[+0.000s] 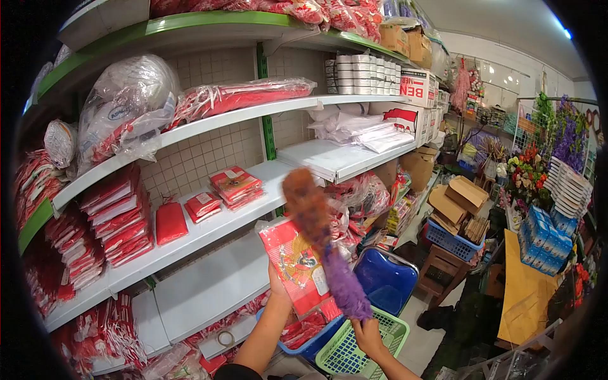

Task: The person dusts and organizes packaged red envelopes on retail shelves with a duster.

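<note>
Several stacks of red packets (120,218) stand on the shelf (136,263) at left, the outermost lost in the dark rim of the view. Right of them, the left hand (278,288) grips a flat red packet (284,256) by its lower left edge, fingers mostly hidden behind it. The duster (345,285), its brown end smeared by blur, crosses in front and covers part of the packet's right side. Below, a blue tub (297,350) holds red bundles (297,334), partly hidden by the left arm and packet. Beside it, a green basket (400,328) is cut off at the bottom. The right hand (368,335) is closed around the duster's lower end, just below the purple fibres. Farther right, a blue crate (453,242) holds cardboard pieces (475,227).
</note>
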Demonstrator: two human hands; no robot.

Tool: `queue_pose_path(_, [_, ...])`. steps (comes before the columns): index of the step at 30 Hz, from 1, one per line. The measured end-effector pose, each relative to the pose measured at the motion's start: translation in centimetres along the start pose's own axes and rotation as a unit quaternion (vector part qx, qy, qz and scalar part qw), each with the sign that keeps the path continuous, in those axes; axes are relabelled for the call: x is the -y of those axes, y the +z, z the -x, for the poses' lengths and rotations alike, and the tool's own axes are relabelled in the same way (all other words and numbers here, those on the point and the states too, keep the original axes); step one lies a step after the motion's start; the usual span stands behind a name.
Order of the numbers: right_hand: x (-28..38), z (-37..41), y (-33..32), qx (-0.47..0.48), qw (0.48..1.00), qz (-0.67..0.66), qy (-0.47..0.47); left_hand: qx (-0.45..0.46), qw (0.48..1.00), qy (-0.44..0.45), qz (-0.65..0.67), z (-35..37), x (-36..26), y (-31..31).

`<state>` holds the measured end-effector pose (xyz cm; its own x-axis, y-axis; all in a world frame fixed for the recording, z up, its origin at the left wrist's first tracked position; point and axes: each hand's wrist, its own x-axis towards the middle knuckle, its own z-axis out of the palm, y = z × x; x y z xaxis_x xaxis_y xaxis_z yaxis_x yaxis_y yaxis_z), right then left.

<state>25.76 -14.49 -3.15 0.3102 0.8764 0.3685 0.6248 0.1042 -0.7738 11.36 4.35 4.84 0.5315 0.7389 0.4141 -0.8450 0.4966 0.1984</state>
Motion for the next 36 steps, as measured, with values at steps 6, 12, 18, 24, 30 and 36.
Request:
queue_pose_path(6, [1.6, -2.2, -1.5, 0.044, 0.995, 0.09, -0.007, -0.063, 0.996, -0.019, -0.062, 1.2, 1.7, 0.8])
queue_pose_path(12, [2.7, -2.0, 0.2, 0.07, 0.996, 0.049, -0.028, -0.013, 0.997, -0.063, -0.037, 1.8, 1.6, -1.5])
queue_pose_path(18, [-1.4, 1.4, 0.8, 0.064, 0.992, 0.105, -0.005, 0.153, 0.987, 0.037, 0.023, 1.3, -2.0, -5.2])
queue_pose_path(24, [-2.9, 3.1, 1.1, 0.032, 0.993, 0.096, -0.069, 0.231, 0.972, 0.01, 0.052, 0.5, -4.2, -12.1])
queue_pose_path(30, [-5.4, -2.8, -0.7, -0.071, 0.986, -0.083, 0.125, -0.084, 0.984, -0.017, -0.157, 3.4, -0.5, -2.8])
queue_pose_path(36, [-0.8, -4.2, -1.5, 0.082, 0.804, -0.55, 0.212, -0.114, 0.98, -0.093, -0.131, 3.8, 2.6, 3.5])
